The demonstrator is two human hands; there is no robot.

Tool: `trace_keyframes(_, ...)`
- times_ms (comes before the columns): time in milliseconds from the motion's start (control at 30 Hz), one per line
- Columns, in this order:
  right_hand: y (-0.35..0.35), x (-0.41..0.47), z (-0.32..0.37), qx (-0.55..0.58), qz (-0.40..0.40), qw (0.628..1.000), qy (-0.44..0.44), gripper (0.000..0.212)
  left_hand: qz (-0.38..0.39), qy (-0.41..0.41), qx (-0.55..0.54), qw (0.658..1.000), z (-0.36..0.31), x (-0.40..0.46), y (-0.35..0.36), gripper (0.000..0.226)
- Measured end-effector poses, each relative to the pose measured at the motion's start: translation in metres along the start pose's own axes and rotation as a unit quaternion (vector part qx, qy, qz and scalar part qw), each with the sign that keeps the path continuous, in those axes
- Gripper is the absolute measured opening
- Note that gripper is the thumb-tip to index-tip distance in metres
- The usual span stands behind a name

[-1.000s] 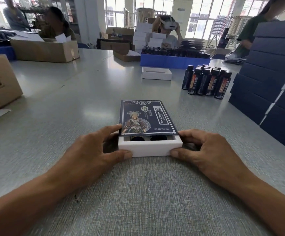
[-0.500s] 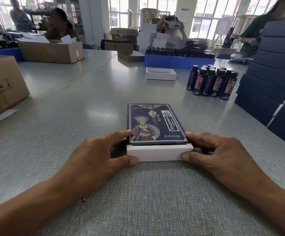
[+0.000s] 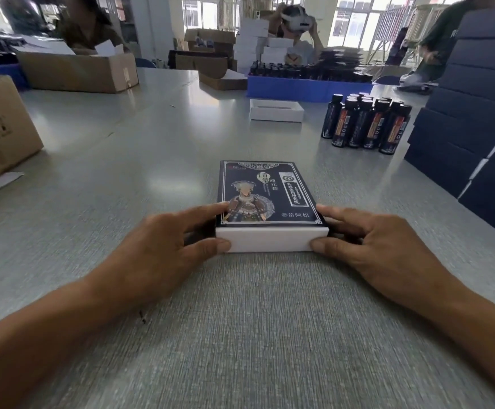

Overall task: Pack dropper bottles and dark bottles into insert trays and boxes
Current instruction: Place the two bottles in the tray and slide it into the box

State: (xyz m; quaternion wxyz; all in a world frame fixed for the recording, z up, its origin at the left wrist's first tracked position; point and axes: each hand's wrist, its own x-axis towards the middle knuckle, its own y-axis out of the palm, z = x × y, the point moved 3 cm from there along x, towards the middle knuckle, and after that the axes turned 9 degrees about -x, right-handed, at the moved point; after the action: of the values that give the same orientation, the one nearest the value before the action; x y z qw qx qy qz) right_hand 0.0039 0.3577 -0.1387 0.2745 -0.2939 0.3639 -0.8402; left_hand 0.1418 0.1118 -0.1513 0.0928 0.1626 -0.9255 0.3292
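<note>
Nearest the front edge of the grey tabletop point(image 3: 98, 178): two bare forearms reaching in from the lower corners.

Left hand point(image 3: 163, 249): thumb tip against the white front wall of the insert tray point(image 3: 271, 240) at its left corner, index finger laid along the left side of the dark printed sleeve point(image 3: 265, 196); fingers curled round that corner.

Right hand point(image 3: 370, 243): the same on the right corner, thumb on the white wall, index finger along the sleeve's right side.

Tray and sleeve: lying flat near the middle of the tabletop, towards the front; the sleeve covers the tray's top, only the white front wall shows. What lies inside is hidden.

Further in, right of centre: a cluster of dark bottles point(image 3: 364, 125), upright, black caps, red-and-dark labels, touching one another.

Right edge: stacked dark blue boxes point(image 3: 473, 119), rising high and blocking the view beyond.

Centre, beyond the sleeve: an open white tray point(image 3: 275, 113), apart from the bottles.

Left edge: a brown carton point(image 3: 1, 128), a white sheet just under it.

Far side: a long blue crate point(image 3: 305, 88) filled with dark bottles, an open cardboard box point(image 3: 81, 72) at far left, piled white boxes point(image 3: 253, 36).

Behind: a person wearing a headset point(image 3: 298, 20), others blurred.
</note>
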Motion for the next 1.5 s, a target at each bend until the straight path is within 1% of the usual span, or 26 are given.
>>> trace_keyframes(100,0.002,-0.001,0.0,0.001,-0.02,1.0,0.009,0.056,-0.02,0.002,-0.017,1.0,-0.001,0.001,0.0,0.052)
trace_keyframes(233,0.004,-0.003,-0.003,0.038,-0.034,0.998,0.023,0.051,-0.042,0.005,-0.026,0.999,0.0,0.001,0.001,0.044)
trace_keyframes(567,0.004,-0.001,-0.006,0.038,-0.023,0.999,0.023,0.05,-0.027,0.001,-0.055,0.998,0.003,0.002,0.001,0.048)
trace_keyframes(733,0.003,-0.002,-0.007,0.041,-0.014,0.999,0.016,0.049,-0.031,0.008,-0.039,0.999,-0.001,-0.001,-0.002,0.053)
trace_keyframes(833,-0.002,-0.002,-0.006,0.043,0.006,0.999,0.006,0.045,-0.034,0.016,-0.021,0.999,-0.003,-0.005,-0.002,0.056)
trace_keyframes(967,-0.005,-0.003,-0.005,0.045,0.022,0.999,0.003,0.047,-0.047,0.048,0.008,0.998,-0.009,-0.007,-0.003,0.055)
trace_keyframes(1267,-0.007,-0.002,-0.004,0.038,0.034,0.999,0.008,0.046,-0.056,0.063,0.023,0.996,-0.008,-0.007,-0.001,0.053)
trace_keyframes(1367,-0.007,-0.002,-0.004,0.038,0.036,0.999,0.011,0.046,-0.048,0.054,0.055,0.996,0.001,-0.006,-0.002,0.049)
trace_keyframes(1500,-0.008,-0.002,-0.003,0.021,0.037,0.999,0.013,0.045,-0.071,0.043,0.049,0.995,0.029,0.009,-0.004,0.054)
